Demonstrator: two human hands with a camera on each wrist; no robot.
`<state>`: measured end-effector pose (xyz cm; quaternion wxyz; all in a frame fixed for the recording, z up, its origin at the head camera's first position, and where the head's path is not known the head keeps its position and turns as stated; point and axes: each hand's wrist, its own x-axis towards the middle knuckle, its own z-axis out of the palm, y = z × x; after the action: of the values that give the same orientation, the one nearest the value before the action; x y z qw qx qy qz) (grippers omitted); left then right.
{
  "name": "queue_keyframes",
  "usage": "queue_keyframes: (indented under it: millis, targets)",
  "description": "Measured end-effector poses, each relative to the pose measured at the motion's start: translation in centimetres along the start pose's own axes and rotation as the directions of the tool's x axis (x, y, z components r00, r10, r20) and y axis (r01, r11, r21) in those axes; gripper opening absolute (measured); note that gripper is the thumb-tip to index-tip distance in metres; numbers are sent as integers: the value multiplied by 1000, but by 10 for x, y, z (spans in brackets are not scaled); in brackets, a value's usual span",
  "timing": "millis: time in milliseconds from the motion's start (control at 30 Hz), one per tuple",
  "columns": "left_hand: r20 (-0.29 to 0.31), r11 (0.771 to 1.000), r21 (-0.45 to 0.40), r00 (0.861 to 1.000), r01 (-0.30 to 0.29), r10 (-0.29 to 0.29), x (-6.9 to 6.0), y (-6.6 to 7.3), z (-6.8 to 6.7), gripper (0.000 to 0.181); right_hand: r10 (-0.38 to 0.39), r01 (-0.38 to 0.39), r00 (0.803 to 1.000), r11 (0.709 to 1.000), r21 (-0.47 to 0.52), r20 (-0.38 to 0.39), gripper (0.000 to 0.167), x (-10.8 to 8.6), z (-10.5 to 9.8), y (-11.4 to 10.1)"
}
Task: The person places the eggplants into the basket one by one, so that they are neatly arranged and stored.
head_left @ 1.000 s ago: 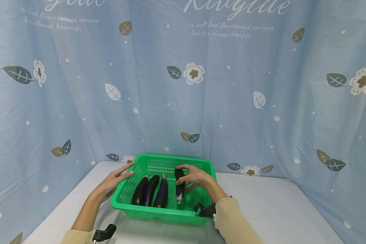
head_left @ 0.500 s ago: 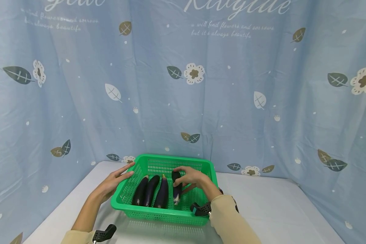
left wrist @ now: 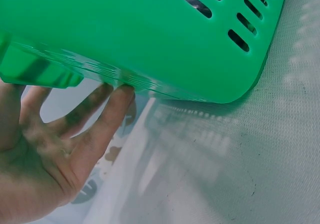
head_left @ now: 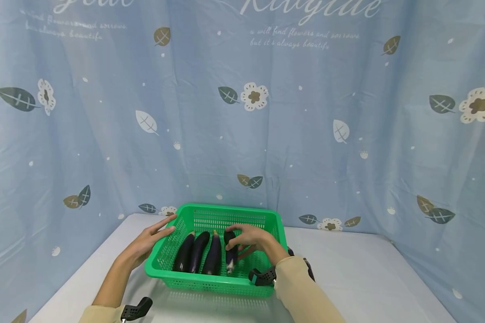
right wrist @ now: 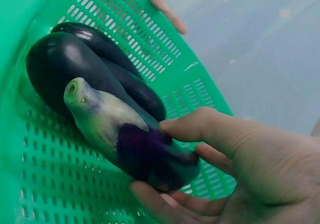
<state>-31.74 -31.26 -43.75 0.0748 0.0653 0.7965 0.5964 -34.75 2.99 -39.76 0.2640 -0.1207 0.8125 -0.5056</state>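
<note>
A green plastic basket (head_left: 202, 277) holds several dark purple eggplants. Three of them, among them the middle eggplant (head_left: 198, 254), lie side by side in its left half, stems mostly toward the back. My right hand (head_left: 251, 237) pinches another eggplant (right wrist: 145, 144) between thumb and fingers, just right of that row; its pale stem end points toward the basket's front. The right wrist view shows it close beside a dark eggplant (right wrist: 75, 69). My left hand (head_left: 144, 244) touches the basket's left side with fairly straight fingers (left wrist: 111, 116) at the outer wall.
The basket stands on a white-covered table (head_left: 339, 269). A blue curtain (head_left: 299, 134) printed with leaves and flowers hangs behind and at both sides. Black wrist devices, such as the left one (head_left: 136, 309), sit at the sleeves.
My right hand has moved the pinched eggplant left, closer to the row of three, and slightly toward the basket's front. My left hand stays at the basket's side.
</note>
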Motion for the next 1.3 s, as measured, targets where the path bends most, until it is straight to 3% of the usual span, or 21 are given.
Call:
queue_keyframes:
  millis: [467,1100,1300]
  targets:
    - [1,999,5,999,-35,35,-1,1,0,64,22,-23,999,999,41,23,69,1,-1,2]
    - [-9,999,39,999,-36,36,-2,2,0,63,19,-24,997,997,70,68,65,-3,-1,2]
    - [-10,998,45,999,-39,40,-2,0,-1,63,10,-10,1000,999,53,8,62,-2,-1,0]
